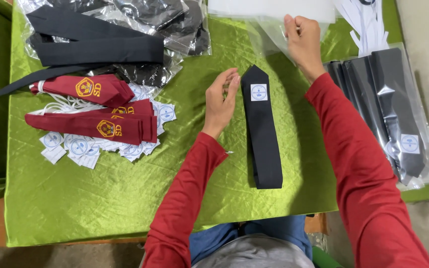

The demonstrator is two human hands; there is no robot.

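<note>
Green satin cloth [100, 198] covers the desk, and on it we see a black tie [261, 134] lying flat, point away from us, a small white label [258, 92] near its tip. Our left hand [221, 101] hovers just beside the tie, fingers loosely curled, holding nothing. Our right hand [301, 37] pinches a clear plastic sleeve [269, 34] at the far edge. Maroon ties [95, 119] and loose labels [83, 146] lie well to the left; bagged black ties [393, 114] rest on the right.
</note>
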